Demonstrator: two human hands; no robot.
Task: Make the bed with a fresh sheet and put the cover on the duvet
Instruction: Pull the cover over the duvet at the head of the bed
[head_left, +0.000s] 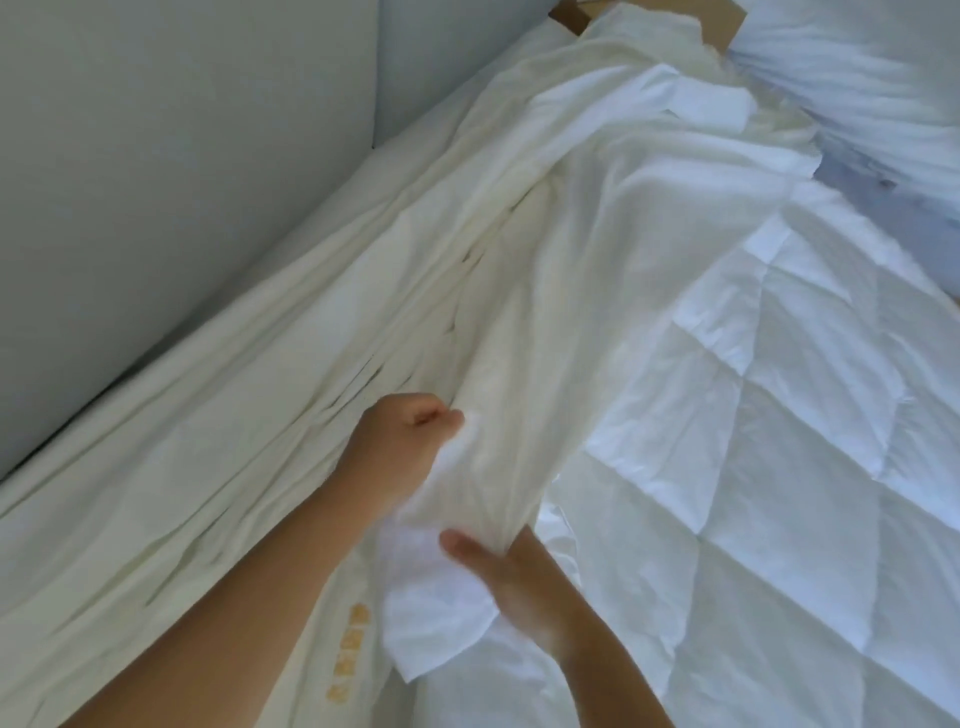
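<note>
"What shows of the person?"

"Just two hands and two arms. The left hand and the right hand are bare."

"What about the arms?"

"The left arm and the right arm are bare too, all the way to the near edge. They look smooth. The right hand is a bit blurry, but its thumb shows clearly."
</note>
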